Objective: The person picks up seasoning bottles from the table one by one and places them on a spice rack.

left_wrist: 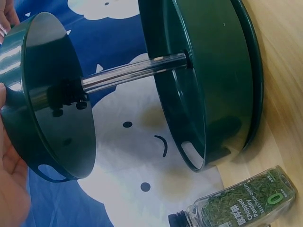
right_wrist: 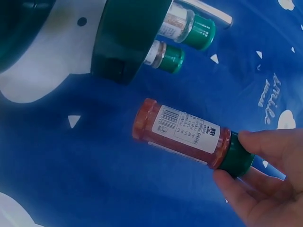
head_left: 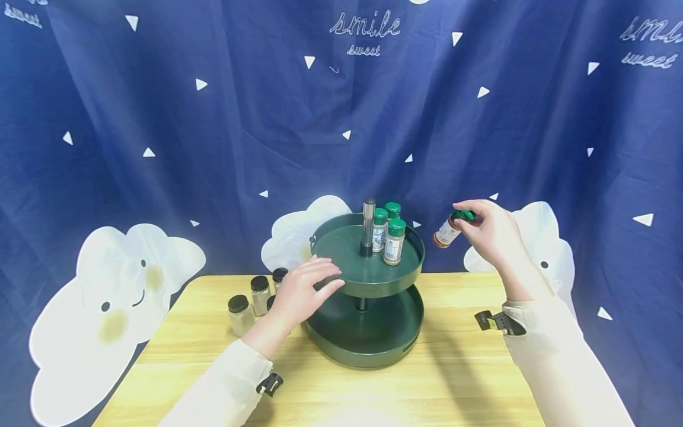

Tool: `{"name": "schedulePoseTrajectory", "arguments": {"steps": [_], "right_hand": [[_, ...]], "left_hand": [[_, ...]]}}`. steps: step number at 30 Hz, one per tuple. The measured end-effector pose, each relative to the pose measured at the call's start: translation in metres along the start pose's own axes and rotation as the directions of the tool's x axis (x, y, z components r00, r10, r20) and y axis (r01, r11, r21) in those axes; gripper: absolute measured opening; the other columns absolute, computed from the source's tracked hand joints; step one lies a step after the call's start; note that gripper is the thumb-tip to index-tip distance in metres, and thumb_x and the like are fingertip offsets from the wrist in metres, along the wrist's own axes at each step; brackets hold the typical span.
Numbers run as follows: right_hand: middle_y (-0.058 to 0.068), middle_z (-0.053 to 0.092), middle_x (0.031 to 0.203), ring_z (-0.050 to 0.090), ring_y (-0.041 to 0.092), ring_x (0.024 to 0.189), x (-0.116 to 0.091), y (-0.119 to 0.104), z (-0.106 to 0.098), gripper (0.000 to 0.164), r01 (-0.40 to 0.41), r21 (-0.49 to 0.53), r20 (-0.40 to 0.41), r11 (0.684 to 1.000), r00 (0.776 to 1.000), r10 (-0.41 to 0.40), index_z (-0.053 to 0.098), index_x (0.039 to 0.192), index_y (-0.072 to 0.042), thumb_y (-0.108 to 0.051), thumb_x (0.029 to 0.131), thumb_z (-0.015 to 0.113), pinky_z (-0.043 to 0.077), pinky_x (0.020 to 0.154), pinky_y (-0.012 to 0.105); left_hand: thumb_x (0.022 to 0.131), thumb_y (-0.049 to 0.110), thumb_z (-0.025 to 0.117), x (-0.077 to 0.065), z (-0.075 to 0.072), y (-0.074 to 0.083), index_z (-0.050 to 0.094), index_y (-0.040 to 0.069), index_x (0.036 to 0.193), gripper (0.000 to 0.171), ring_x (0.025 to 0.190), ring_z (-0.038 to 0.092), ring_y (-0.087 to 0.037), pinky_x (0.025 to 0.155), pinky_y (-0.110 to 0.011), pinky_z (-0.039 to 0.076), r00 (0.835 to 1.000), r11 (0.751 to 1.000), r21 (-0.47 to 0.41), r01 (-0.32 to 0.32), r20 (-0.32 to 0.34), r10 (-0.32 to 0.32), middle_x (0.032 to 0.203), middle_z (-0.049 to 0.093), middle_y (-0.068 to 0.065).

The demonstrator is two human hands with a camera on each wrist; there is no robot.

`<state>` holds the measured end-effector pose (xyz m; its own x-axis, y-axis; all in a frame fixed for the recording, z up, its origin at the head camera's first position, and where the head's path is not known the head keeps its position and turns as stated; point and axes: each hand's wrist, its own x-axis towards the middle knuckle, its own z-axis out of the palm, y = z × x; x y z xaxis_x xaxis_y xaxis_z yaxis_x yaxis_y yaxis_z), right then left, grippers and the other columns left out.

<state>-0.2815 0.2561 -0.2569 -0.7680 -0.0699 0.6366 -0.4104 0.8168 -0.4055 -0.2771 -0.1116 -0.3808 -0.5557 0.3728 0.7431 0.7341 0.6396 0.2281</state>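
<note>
My right hand (head_left: 493,234) pinches the green cap of a spice jar (head_left: 446,232), tilted in the air right of a dark green two-tier turntable rack (head_left: 368,287). In the right wrist view this jar (right_wrist: 182,135) has reddish-orange contents and a white barcode label; thumb and fingers sit on its cap. My left hand (head_left: 304,290) is at the left rim of the upper tier, fingers loosely extended and seemingly touching it. Green-capped spice jars (head_left: 393,242) stand on that tier, right of the metal post (head_left: 368,228). The lower tier bears no visible jar.
Black-capped glass jars (head_left: 241,315) stand on the wooden table (head_left: 448,379) left of the rack, partly behind my left hand. One jar (left_wrist: 246,201) is labelled chopped parsley. A blue curtain (head_left: 256,118) with white clouds hangs behind the table.
</note>
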Motion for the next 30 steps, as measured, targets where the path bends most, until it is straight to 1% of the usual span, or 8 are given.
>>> {"name": "schedulePoseTrajectory", "arguments": {"steps": [8,17,26,30], "right_hand": [[0.022,0.068,0.117,0.070,0.039,0.089,0.005,-0.010,0.005,0.027,0.017,-0.004,-0.029,1.000,0.999,-0.017,0.072,0.116,-0.003,-0.005,0.089,0.073,0.057,0.078,0.055],[0.020,0.069,0.115,0.071,0.035,0.085,0.007,-0.018,0.017,0.027,0.048,0.020,-0.037,0.999,0.998,-0.047,0.073,0.115,-0.003,-0.004,0.088,0.074,0.058,0.077,0.052],[0.018,0.069,0.116,0.069,0.032,0.083,0.010,-0.024,0.027,0.028,0.053,0.043,-0.047,0.998,0.998,-0.051,0.073,0.116,-0.004,-0.006,0.088,0.075,0.058,0.076,0.049],[0.017,0.069,0.117,0.069,0.031,0.083,0.011,-0.027,0.033,0.028,0.055,0.051,-0.036,0.997,0.998,-0.053,0.073,0.116,-0.005,-0.006,0.089,0.074,0.058,0.075,0.047]], "left_hand": [[0.088,0.033,0.078,0.000,0.000,0.000,0.078,0.015,0.108,0.027,0.118,0.064,-0.016,0.113,-0.036,0.042,1.000,1.000,-0.006,0.002,0.001,-0.002,0.111,0.075,0.002],[0.089,0.034,0.077,-0.001,0.001,0.000,0.078,0.017,0.110,0.027,0.119,0.064,-0.015,0.114,-0.033,0.041,0.999,1.000,0.003,0.029,0.022,-0.030,0.112,0.075,0.003],[0.088,0.033,0.078,0.000,0.000,0.001,0.078,0.016,0.109,0.027,0.119,0.064,-0.016,0.114,-0.034,0.040,1.000,1.000,-0.003,0.026,0.015,-0.026,0.112,0.075,0.003],[0.087,0.033,0.079,0.001,-0.001,0.002,0.078,0.016,0.108,0.027,0.118,0.064,-0.016,0.114,-0.035,0.041,1.000,1.000,-0.004,0.025,0.012,-0.025,0.111,0.075,0.002]]}}
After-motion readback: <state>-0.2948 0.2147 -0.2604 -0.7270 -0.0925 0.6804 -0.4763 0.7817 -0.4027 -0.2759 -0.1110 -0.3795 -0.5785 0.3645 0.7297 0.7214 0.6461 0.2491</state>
